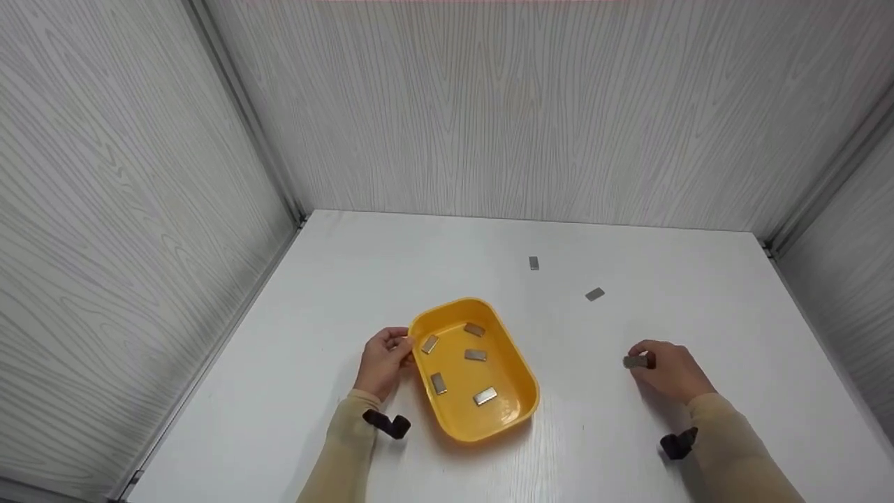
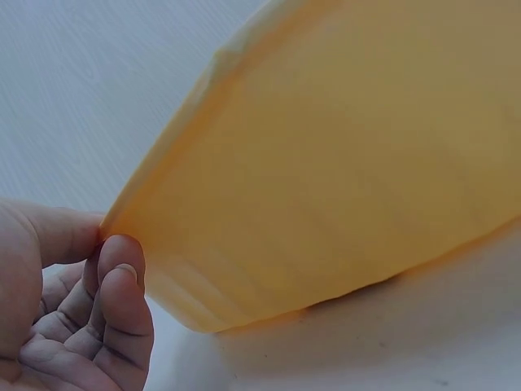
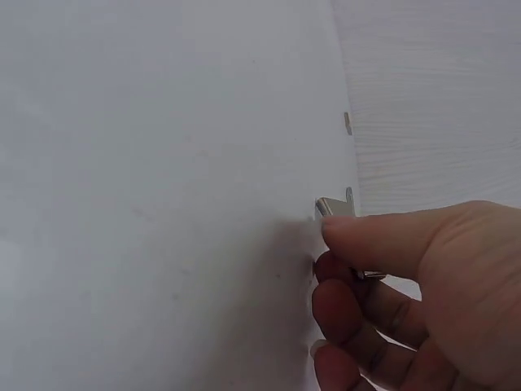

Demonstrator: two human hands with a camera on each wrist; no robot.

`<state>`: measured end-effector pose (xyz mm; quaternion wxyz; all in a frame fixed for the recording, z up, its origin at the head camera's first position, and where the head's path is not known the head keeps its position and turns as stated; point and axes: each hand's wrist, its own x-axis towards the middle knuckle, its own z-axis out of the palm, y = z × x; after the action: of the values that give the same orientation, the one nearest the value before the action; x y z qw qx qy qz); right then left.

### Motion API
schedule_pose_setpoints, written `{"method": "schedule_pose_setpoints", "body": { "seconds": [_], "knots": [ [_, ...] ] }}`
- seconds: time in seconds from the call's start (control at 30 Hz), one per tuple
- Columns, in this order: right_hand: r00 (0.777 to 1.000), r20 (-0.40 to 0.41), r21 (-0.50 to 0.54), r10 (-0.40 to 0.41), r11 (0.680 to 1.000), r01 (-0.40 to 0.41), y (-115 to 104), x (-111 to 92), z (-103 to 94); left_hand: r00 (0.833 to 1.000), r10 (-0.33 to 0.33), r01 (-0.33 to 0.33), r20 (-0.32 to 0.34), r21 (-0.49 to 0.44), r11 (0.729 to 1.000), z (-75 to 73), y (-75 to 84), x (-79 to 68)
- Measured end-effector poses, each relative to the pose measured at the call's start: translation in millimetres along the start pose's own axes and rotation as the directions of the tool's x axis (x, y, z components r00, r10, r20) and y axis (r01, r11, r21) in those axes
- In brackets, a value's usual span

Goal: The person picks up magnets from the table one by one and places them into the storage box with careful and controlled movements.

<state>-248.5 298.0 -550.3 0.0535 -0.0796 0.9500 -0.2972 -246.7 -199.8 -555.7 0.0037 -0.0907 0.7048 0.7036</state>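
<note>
A yellow plastic tray (image 1: 527,381) sits at the middle of the white table, with several small metallic blocks (image 1: 475,355) lying apart on its floor. My left hand (image 1: 383,363) pinches the tray's left rim between thumb and fingers; the left wrist view shows the tray's outer wall (image 2: 309,187) close up. At the right, my right hand (image 1: 670,370) holds one small grey metallic block (image 1: 634,362) between thumb and fingers, just over the table. In the right wrist view the thumb covers part of this block (image 3: 335,207).
Two more flat metallic blocks lie on the table (image 1: 335,279): one block (image 1: 533,263) toward the back, another block (image 1: 595,294) nearer the right hand. Pale wood-grain panels (image 1: 489,112) stand behind the table and on both sides.
</note>
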Motion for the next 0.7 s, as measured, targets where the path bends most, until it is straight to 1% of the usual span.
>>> {"method": "schedule_pose_setpoints", "body": {
  "seconds": [0.23, 0.43, 0.7],
  "knots": [
    [0.999, -0.015, -0.035, -0.029, 0.999, 0.028, 1, 2, -0.5, 1.0, -0.011, 0.011, 0.003, 0.017, 1.0, -0.8, 1.8, -1.2],
    [0.999, -0.015, -0.103, -0.045, 0.994, 0.043, -2, 2, -5.2, 1.0, -0.03, 0.03, 0.001, 0.02, 0.999, 0.2, 2.2, -1.5],
    [0.994, 0.051, -0.22, -0.093, 0.97, 0.102, -7, 4, -13.5, 0.999, 0.037, -0.037, 0.026, -0.02, 0.999, 3.1, -1.0, -4.0]
  ]
}}
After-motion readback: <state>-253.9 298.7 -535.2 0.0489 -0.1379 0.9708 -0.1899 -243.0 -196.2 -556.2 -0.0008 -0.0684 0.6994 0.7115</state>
